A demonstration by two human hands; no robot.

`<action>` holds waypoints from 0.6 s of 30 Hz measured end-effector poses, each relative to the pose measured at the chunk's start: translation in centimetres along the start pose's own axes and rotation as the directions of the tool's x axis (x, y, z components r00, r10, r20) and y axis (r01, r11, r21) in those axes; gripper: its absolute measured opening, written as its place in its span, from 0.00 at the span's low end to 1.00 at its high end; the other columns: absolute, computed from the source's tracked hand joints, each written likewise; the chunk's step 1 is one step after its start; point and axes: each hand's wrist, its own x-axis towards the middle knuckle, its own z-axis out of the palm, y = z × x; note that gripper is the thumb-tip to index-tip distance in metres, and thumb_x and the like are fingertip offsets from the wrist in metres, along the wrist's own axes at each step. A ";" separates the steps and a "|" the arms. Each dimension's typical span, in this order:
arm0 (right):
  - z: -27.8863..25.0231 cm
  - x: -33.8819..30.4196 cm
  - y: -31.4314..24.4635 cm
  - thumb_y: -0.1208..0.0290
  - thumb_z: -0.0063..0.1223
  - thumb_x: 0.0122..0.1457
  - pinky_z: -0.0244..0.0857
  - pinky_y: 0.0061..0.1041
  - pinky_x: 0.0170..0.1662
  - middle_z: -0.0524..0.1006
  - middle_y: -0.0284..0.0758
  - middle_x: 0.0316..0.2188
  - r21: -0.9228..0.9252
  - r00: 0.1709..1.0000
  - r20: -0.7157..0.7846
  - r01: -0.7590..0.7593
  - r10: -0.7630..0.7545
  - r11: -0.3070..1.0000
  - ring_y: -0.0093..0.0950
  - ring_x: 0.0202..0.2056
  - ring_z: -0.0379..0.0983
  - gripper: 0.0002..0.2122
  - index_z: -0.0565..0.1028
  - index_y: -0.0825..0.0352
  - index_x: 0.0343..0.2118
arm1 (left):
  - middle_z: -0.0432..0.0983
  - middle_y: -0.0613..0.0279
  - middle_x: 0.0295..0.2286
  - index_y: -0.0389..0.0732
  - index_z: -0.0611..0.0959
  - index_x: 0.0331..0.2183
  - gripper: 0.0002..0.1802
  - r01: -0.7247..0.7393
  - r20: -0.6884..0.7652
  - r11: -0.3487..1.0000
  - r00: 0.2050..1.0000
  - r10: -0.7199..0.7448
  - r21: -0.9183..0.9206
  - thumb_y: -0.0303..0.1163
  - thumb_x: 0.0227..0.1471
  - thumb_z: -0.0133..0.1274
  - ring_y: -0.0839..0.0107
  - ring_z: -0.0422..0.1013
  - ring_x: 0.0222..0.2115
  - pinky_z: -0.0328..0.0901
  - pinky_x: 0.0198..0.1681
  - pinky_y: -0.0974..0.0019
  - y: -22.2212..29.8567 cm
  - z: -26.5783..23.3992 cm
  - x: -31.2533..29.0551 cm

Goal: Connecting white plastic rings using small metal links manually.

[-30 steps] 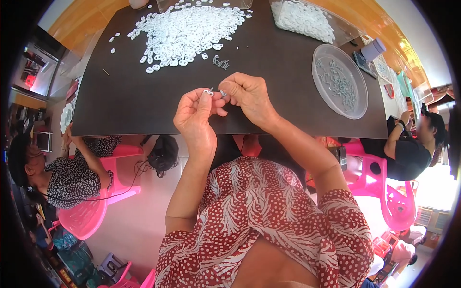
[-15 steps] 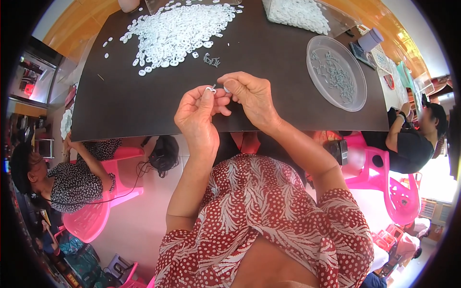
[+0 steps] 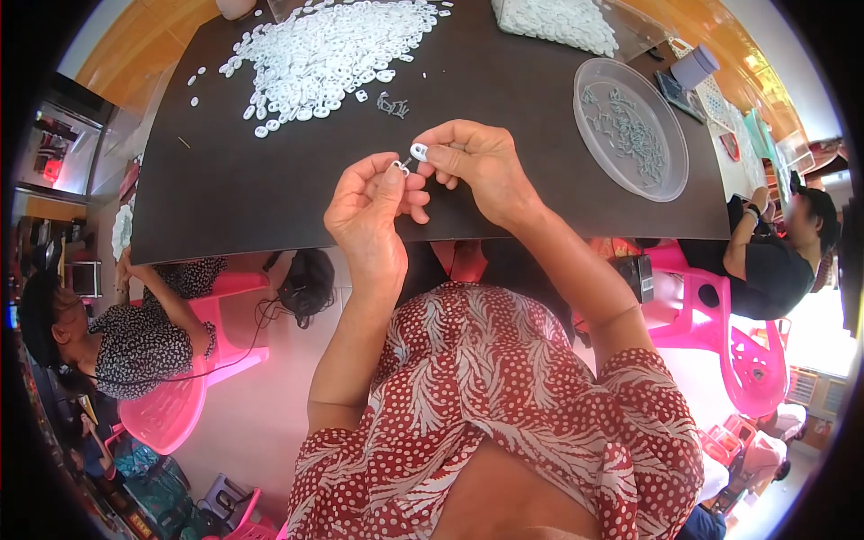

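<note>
My left hand (image 3: 371, 209) pinches a small metal clip (image 3: 400, 166) between thumb and fingertips. My right hand (image 3: 477, 162) holds a small white plastic piece (image 3: 419, 151) right beside the clip, the two nearly touching. Both hands hover over the near edge of a dark table (image 3: 243, 198). A big heap of white plastic pieces (image 3: 324, 49) lies at the far side of the table, with a few small metal clips (image 3: 392, 105) loose just beyond my hands.
A clear round plastic tray (image 3: 630, 126) with several metal clips sits at the right. A second pile of white pieces (image 3: 558, 20) lies far right. One person sits on a pink chair (image 3: 171, 409) at the left, another at the right (image 3: 774, 252).
My hands have stayed together over the table edge. The white piece now shows more clearly at my right fingertips, close to the clip.
</note>
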 end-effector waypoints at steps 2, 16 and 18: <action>-0.1 0.1 0.0 0.75 0.51 0.54 0.61 0.14 0.29 0.75 0.32 0.25 0.003 1.000 -0.003 -0.014 0.014 1.000 0.16 0.26 0.65 0.07 0.75 0.73 0.33 | 0.76 0.53 0.24 0.30 0.75 0.33 0.06 -0.014 -0.008 1.000 1.000 0.014 0.007 0.24 0.53 0.50 0.71 0.72 0.20 0.66 0.18 0.72 0.0 0.1 0.0; 0.5 0.1 0.0 0.76 0.54 0.52 0.59 0.14 0.27 0.76 0.32 0.24 0.111 0.996 -0.087 -0.005 0.015 0.994 0.16 0.24 0.67 0.06 0.75 0.72 0.32 | 0.75 0.54 0.25 0.30 0.73 0.36 0.09 -0.069 0.027 0.994 0.997 0.067 0.081 0.24 0.53 0.50 0.75 0.72 0.21 0.65 0.20 0.77 -0.4 0.1 -0.6; 0.7 0.1 0.0 0.77 0.54 0.52 0.59 0.14 0.26 0.76 0.32 0.24 0.117 0.996 -0.091 0.003 0.008 0.993 0.16 0.24 0.67 0.06 0.75 0.72 0.32 | 0.75 0.54 0.25 0.30 0.73 0.36 0.08 -0.062 0.016 0.994 0.998 0.061 0.085 0.24 0.53 0.50 0.75 0.72 0.21 0.65 0.19 0.77 -0.3 0.1 -0.6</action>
